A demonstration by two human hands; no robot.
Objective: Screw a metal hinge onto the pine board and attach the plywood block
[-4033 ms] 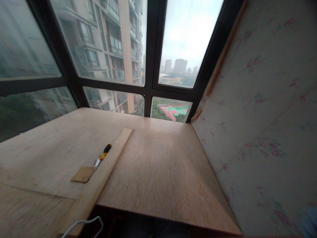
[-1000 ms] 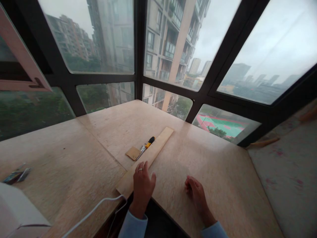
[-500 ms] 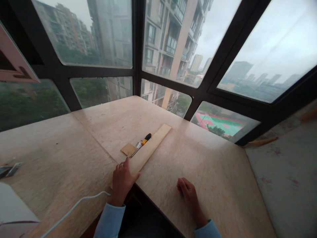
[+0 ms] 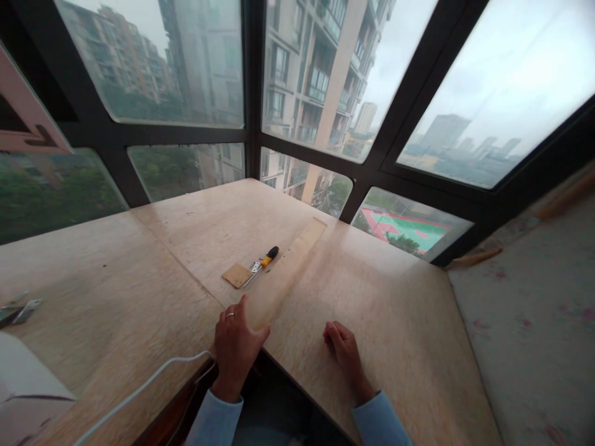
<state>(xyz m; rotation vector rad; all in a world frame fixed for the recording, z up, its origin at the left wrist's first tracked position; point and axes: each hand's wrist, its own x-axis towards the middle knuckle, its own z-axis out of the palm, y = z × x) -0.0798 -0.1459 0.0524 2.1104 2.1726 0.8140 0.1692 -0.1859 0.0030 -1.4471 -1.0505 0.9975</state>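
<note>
Head view: I see the left hand (image 4: 236, 344), spread wide, gripping the board (image 4: 290, 266) by the surface (image 4: 385, 303)'s front edge; right hand (image 4: 344, 352) curled, seemingly empty. A slip could knock the screwdriver (image 4: 269, 257).

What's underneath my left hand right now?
The wooden board runs up to your left hand and disappears beneath it. The hand covers the board's near end, so anything else under there can't be seen.
</note>
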